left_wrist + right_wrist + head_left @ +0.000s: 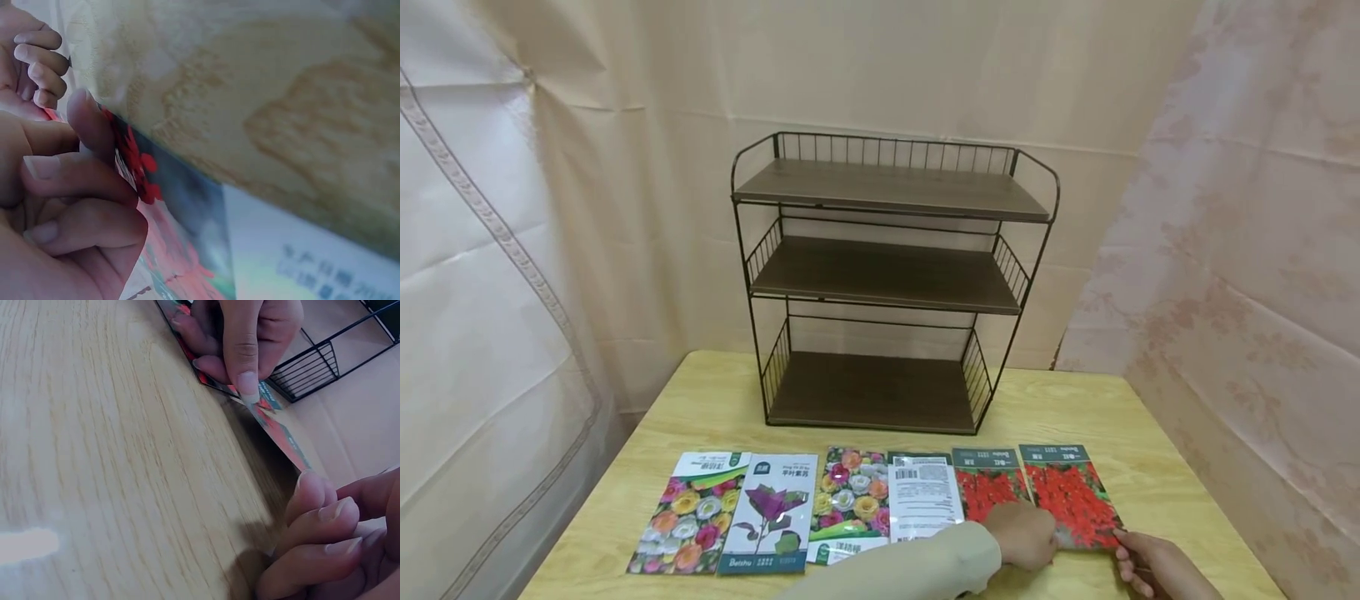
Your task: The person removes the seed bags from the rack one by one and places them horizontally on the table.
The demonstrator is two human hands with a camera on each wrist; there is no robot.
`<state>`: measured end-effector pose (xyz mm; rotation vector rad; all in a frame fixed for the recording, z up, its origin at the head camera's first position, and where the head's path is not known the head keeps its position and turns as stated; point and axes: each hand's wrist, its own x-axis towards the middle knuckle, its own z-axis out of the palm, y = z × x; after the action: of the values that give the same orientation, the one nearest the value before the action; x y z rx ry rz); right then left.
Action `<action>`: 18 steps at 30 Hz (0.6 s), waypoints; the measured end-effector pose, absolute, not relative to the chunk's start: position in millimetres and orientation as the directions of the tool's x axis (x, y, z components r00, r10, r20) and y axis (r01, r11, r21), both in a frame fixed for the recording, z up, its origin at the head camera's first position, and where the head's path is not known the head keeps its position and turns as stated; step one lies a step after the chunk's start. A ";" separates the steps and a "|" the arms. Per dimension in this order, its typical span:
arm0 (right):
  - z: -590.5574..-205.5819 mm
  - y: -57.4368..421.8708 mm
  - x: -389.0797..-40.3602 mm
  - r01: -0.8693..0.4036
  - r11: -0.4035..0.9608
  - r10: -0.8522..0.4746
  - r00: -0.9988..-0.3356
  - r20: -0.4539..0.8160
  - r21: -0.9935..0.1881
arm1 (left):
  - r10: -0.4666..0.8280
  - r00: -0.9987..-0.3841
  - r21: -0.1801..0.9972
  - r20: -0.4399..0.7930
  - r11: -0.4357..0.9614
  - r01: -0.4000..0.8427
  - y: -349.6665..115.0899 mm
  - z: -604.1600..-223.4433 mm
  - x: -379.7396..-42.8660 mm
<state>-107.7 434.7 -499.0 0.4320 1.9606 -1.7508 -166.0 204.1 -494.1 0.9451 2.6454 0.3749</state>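
A seed packet with red flowers (1069,498) lies at the right end of a row, its near edge lifted slightly off the table in the right wrist view. My left hand (1024,535) pinches its near left corner. At the near right corner, my right hand (1161,568) pinches the packet between thumb and fingers. Beside it is a second red-flower packet (992,492), its lower part hidden by my left hand. The left wrist view shows the left hand (81,206) close up, with its fingers curled.
Further left lie a white barcoded packet (922,496), a multicoloured flower packet (850,492), a purple-leaf packet (769,512) and another multicoloured flower packet (688,521). A three-tier rack (880,392) of black wire and brown boards stands behind them on the wooden table (700,400). Curtains surround the table.
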 end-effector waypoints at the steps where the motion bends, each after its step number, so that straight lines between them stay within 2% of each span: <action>1: -498.6 434.8 -107.7 0.525 0.142 -0.082 -0.839 -0.538 -0.839 | 0.650 -0.735 0.341 -0.195 0.747 0.570 203.7 -494.6 -165.8; 8: -493.9 438.7 -108.3 0.528 0.171 -0.119 -0.827 -0.550 -0.832 | 0.687 -0.721 0.273 -0.093 0.714 0.645 194.9 -486.0 -163.3; 13: -491.7 444.3 -108.3 0.511 0.211 -0.133 -0.830 -0.542 -0.833 | 0.708 -0.705 0.284 -0.042 0.685 0.671 183.1 -484.4 -170.4; 18: -485.9 448.6 -105.2 0.483 0.341 -0.071 -0.843 -0.534 -0.807 | 0.724 -0.688 0.276 0.039 0.654 0.704 171.5 -485.2 -180.2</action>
<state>-105.2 448.6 -485.9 0.3598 2.1274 -1.5235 -180.2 171.5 -485.2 1.2064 2.7891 0.4163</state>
